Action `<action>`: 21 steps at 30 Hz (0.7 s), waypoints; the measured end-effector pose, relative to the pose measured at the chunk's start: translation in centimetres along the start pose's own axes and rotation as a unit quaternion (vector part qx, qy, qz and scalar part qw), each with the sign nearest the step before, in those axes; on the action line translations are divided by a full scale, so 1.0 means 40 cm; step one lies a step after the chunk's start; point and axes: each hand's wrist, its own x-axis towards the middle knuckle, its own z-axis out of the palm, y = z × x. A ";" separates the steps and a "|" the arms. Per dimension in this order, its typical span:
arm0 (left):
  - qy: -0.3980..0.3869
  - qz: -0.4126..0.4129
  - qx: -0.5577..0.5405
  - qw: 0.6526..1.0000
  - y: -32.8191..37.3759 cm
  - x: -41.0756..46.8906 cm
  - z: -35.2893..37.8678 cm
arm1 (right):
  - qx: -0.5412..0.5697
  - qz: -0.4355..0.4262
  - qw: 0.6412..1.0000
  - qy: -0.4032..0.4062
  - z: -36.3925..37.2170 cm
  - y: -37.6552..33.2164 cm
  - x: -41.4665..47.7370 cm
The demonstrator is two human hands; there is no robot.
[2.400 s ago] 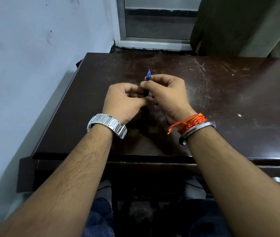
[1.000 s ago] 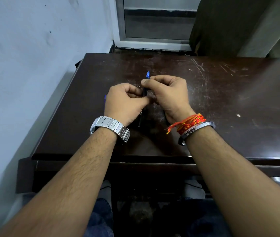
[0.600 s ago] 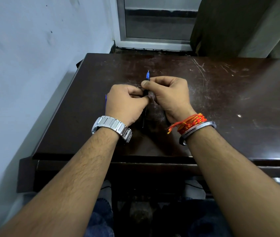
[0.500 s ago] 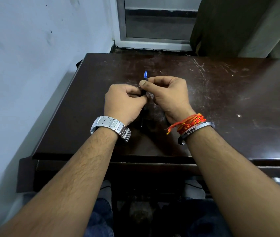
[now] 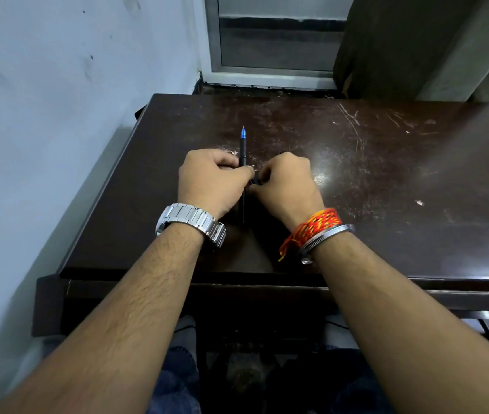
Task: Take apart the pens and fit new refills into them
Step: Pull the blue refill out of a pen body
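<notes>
A slim dark pen (image 5: 243,148) with a blue tip and a fine point faces away from me over the dark wooden table (image 5: 386,174). My left hand (image 5: 210,182), with a steel watch at the wrist, is closed around the pen's middle. The pen's rear end shows below the fist, between my wrists. Just to the right, my right hand (image 5: 286,182) is closed with its fingertips pinching a small dark pen part (image 5: 256,182). That part is mostly hidden by the fingers. The two hands almost touch.
A pale wall runs close along the table's left edge. A window frame (image 5: 270,73) and a dark curtain (image 5: 386,46) stand behind the far edge. The scratched tabletop stretches to the right. My knees are under the table's near edge.
My right hand has let go of the pen's front end and dropped back beside the left fist. More of the pen's front now sticks out past my left hand.
</notes>
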 end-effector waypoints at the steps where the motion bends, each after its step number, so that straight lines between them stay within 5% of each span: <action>1: -0.008 -0.001 -0.001 1.000 0.002 -0.002 0.000 | 0.022 0.002 1.000 0.011 -0.002 -0.001 0.000; 7: -0.051 -0.026 -0.029 0.998 0.019 -0.012 0.001 | 0.242 0.057 0.959 0.135 -0.020 -0.002 0.024; 11: -0.101 -0.074 -0.060 0.990 0.027 -0.018 0.002 | 0.514 0.086 0.847 0.104 -0.025 -0.012 0.042; 21: -0.163 -0.060 -0.037 0.984 0.034 -0.030 0.003 | 0.582 0.122 0.801 0.070 -0.043 -0.011 0.047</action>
